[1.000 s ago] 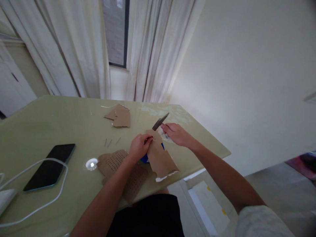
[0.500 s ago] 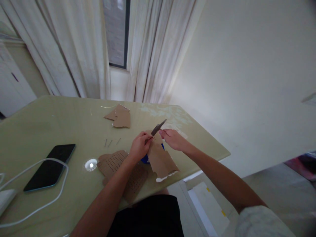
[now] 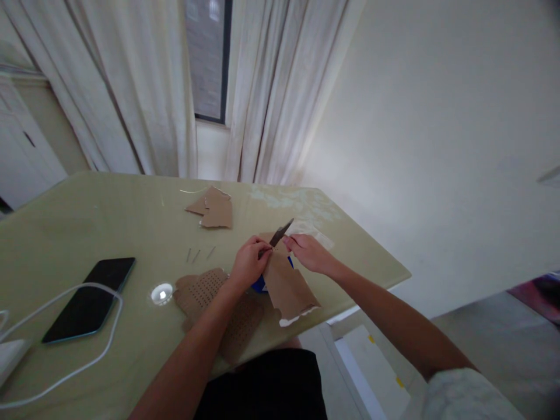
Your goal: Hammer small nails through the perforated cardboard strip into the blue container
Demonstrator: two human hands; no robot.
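My right hand is closed around the handle of a hammer; its dark head slants just above the brown cardboard piece. My left hand pinches what looks like a small nail upright against that cardboard, its fingertips close to the hammer head. Most of the nail is hidden by the fingers. Under the cardboard a blue object shows in part. Beside my left forearm lies cardboard punched with rows of holes, partly covered by the arm. Several small holes show near my left fingertips.
Three loose nails lie left of my hands. Torn cardboard scraps are farther back. A black tablet with a white cable across it is at left. Clear plastic lies behind my right hand, near the table's right edge.
The hammer head has dropped slightly towards the cardboard and my left fingertips. Both hands keep their grip, and the view has shifted a little.
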